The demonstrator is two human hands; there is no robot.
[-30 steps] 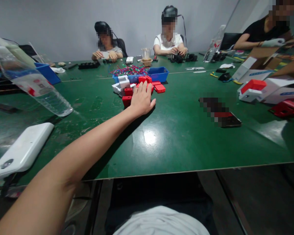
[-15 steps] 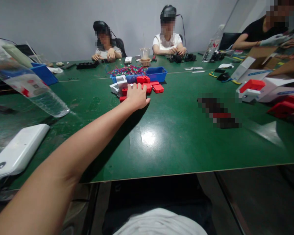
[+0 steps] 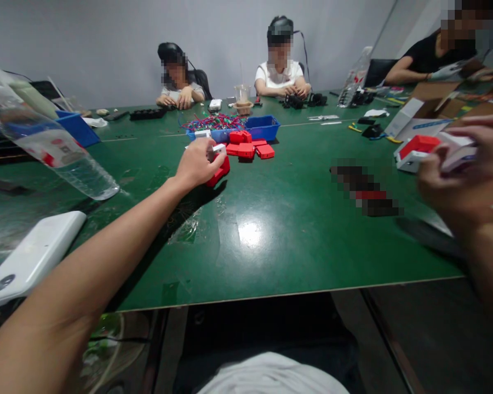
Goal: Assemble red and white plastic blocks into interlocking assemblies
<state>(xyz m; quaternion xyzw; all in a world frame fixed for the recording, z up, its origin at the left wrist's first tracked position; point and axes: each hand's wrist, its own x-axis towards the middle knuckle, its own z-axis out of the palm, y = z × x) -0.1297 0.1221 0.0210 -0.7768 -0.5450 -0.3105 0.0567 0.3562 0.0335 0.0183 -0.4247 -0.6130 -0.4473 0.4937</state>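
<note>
My left hand (image 3: 198,162) reaches across the green table, its fingers curled round a small white plastic part (image 3: 218,150) that shows beside the thumb. Just under the thumb lies a red plastic part (image 3: 219,171); whether my fingers also grip it is hidden. To the right of this hand sits a small pile of red plastic cases (image 3: 246,150). Behind it stands a blue bin (image 3: 267,127) with a tangle of thin coloured wires (image 3: 216,121). None of the hands at the right appears to be mine; my right hand is out of view.
At the right edge a neighbour's hands (image 3: 456,180) hold a white part near a red-and-white case (image 3: 419,150) and cardboard boxes (image 3: 439,90). A plastic bottle (image 3: 66,156) and white device (image 3: 35,254) are at left. Several people sit around the table (image 3: 296,241).
My left hand has shifted left from the red pile and its fingers have curled in. A red part lies further left and nearer me. The neighbour's hands have come into view at right.
</note>
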